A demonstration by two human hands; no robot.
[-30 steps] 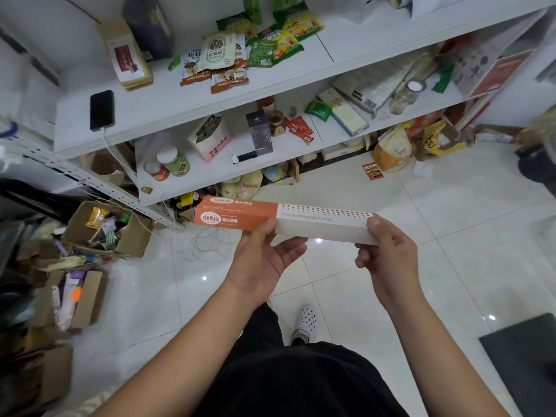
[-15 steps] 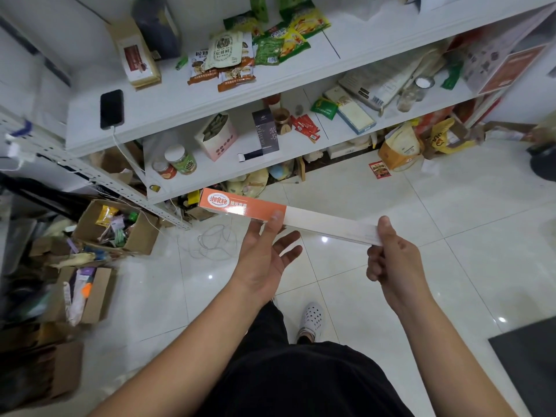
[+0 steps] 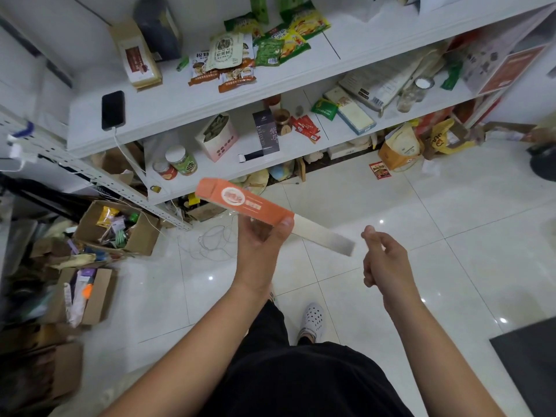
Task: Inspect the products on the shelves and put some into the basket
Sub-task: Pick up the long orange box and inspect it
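A long, thin orange and white box (image 3: pixel 240 203) hangs over the tiled floor in front of the shelves, tilted down to the right. My left hand (image 3: pixel 261 248) grips it near its middle, thumb on top. My right hand (image 3: pixel 383 258) is just right of the box's white end, apart from it, fingers loosely curled and holding nothing. White shelves (image 3: pixel 186 100) carry snack packets (image 3: pixel 228 52), jars (image 3: pixel 182 159) and small boxes (image 3: pixel 266 132). No basket is in view.
A phone (image 3: pixel 113 109) on a cable lies on the upper shelf. Open cardboard boxes (image 3: pixel 117 227) full of items crowd the floor at left. Loose white wire (image 3: pixel 210 242) lies near the shelf foot. A dark mat (image 3: pixel 529 365) sits at lower right.
My right hand has let go of the box's white end and drawn slightly away. My left hand alone now holds the box, which has tilted and swung down to the right.
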